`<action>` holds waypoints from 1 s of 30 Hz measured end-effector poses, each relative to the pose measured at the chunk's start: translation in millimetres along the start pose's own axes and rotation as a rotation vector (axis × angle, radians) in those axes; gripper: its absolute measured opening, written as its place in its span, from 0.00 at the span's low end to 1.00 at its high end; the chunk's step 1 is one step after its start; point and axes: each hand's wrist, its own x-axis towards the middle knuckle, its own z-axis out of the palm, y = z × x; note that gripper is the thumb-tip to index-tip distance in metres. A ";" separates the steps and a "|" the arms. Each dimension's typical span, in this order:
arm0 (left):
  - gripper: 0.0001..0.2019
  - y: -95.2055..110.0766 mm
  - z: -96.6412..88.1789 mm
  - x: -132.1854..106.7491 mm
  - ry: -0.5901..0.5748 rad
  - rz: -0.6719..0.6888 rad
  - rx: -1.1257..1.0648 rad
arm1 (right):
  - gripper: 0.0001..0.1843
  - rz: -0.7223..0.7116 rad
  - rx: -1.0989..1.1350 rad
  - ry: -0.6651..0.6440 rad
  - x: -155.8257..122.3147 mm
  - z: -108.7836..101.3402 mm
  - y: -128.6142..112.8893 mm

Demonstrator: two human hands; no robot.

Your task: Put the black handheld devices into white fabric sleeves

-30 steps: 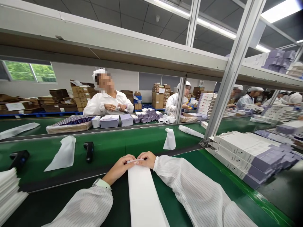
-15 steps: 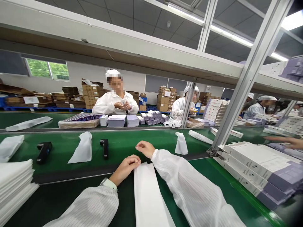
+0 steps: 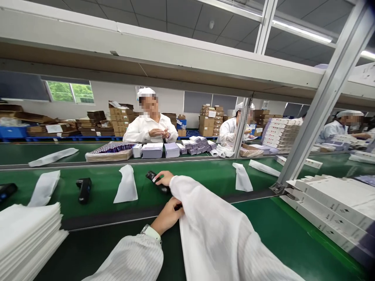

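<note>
My right hand (image 3: pixel 165 178) reaches over the green belt, its fingers closed on a black handheld device (image 3: pixel 152 176) that lies tilted there. Just below it, my left hand (image 3: pixel 168 215) pinches the top end of a long white pouch (image 3: pixel 187 253). My right sleeve covers much of that pouch, and the left fingertips are partly hidden. Further left on the belt lies another black handheld device (image 3: pixel 84 190) with an angled grip. White pouches lie on the belt at both sides, one (image 3: pixel 126 185) left of my hands and one (image 3: pixel 242 177) to the right.
A stack of white pouches (image 3: pixel 29 242) stands at my near left. White-and-purple boxes (image 3: pixel 331 207) are piled at my right beside a metal post (image 3: pixel 316 97). A shelf (image 3: pixel 175 54) spans overhead. Across the belt, a co-worker (image 3: pixel 150 127) sits behind a tray (image 3: pixel 108 155) and small boxes.
My right hand has moved from beside the pouch's top onto the black device, which has turned from upright to slanted. My left hand stays at the pouch's end. The view has shifted left.
</note>
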 end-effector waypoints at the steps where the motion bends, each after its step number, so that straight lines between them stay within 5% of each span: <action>1: 0.11 1.7 0.1 0.2 -0.012 0.020 0.025 | 0.17 0.000 0.031 0.014 -9.5 -15.5 8.4; 6: 0.12 5.8 -3.4 1.4 -0.064 0.116 0.174 | 0.41 -0.045 0.581 0.017 -70.6 -97.4 38.8; 10: 0.12 14.7 -6.2 0.9 -0.114 0.109 0.133 | 0.52 -0.102 0.826 -0.046 -103.7 -127.3 42.0; 18: 0.11 42.7 -1.5 -6.3 -0.180 0.055 0.062 | 0.48 -0.121 0.786 -0.116 -114.8 -117.0 27.6; 25: 0.08 38.1 -5.3 1.7 0.044 0.066 -0.137 | 0.22 -0.039 0.706 -0.229 -117.6 -101.8 26.8; 30: 0.10 62.2 -3.1 0.4 0.180 0.096 -0.269 | 0.30 -0.027 0.629 -0.422 -122.8 -105.7 19.0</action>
